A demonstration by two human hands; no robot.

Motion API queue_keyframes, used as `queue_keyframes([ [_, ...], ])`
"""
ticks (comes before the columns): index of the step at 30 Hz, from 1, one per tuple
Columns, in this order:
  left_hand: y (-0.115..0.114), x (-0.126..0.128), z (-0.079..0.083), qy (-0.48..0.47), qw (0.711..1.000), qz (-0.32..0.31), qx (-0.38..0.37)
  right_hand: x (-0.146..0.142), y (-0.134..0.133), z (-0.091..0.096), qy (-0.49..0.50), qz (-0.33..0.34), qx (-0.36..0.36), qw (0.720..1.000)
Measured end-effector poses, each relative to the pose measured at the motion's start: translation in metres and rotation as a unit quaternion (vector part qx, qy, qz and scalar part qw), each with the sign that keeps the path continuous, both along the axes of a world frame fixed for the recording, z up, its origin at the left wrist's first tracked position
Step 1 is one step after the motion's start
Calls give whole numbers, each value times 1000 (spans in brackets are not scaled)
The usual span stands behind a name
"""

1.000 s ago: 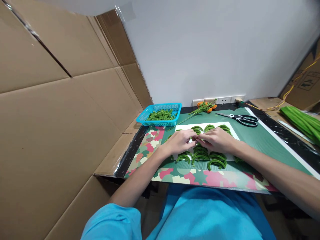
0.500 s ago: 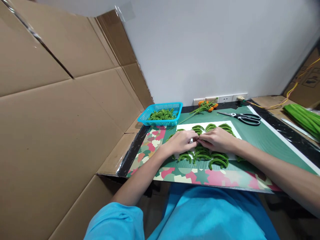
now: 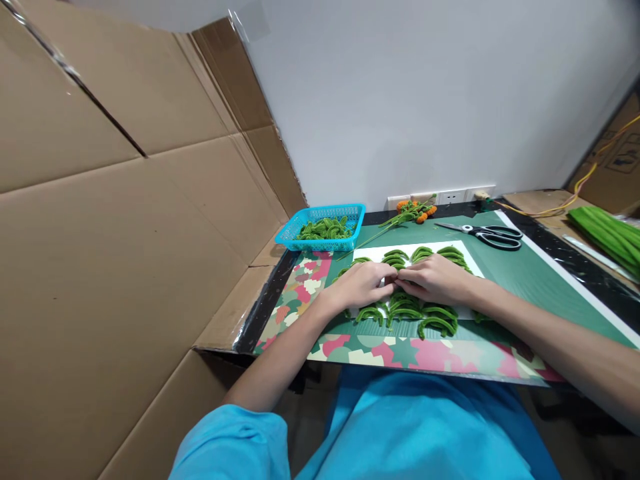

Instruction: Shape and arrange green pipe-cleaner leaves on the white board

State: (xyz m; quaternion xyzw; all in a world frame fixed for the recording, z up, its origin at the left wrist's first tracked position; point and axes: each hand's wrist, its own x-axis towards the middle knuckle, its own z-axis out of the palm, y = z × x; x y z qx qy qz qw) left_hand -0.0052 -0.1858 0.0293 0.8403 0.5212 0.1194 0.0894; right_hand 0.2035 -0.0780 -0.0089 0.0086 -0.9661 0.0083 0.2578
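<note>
Over a white sheet (image 3: 471,256), my left hand (image 3: 363,285) and my right hand (image 3: 434,280) meet with their fingertips pinched close together. Whatever is between the fingers is too small or hidden to make out. Around and under the hands lie several groups of curved green pipe cleaner pieces (image 3: 404,308), laid in rows on the sheet. One group (image 3: 438,321) overhangs the sheet's near edge. The palms and forearms cover part of the rows.
A blue plastic basket (image 3: 361,227) with more green pieces stands at the back left. Behind the sheet lie orange flowers on green stems (image 3: 417,211) and black-handled scissors (image 3: 493,235). Long green pipe cleaners (image 3: 607,237) are at far right. Cardboard (image 3: 150,253) walls the left.
Both hands stay at the same spot, fingertips together, with barely any visible movement. The other things lie as before.
</note>
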Motion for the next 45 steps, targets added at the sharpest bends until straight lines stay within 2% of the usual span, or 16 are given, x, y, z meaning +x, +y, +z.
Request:
queue_keyframes([
  [17,0,0,1,37,999,11,-15,0,-3,7,-95,-33,-41,994],
  [37,-1,0,4,66,997,36,-24,0,-5,14,-153,-64,-67,984],
  [45,-2,2,7,64,996,42,-41,0,-2,10,-152,-69,-64,984],
])
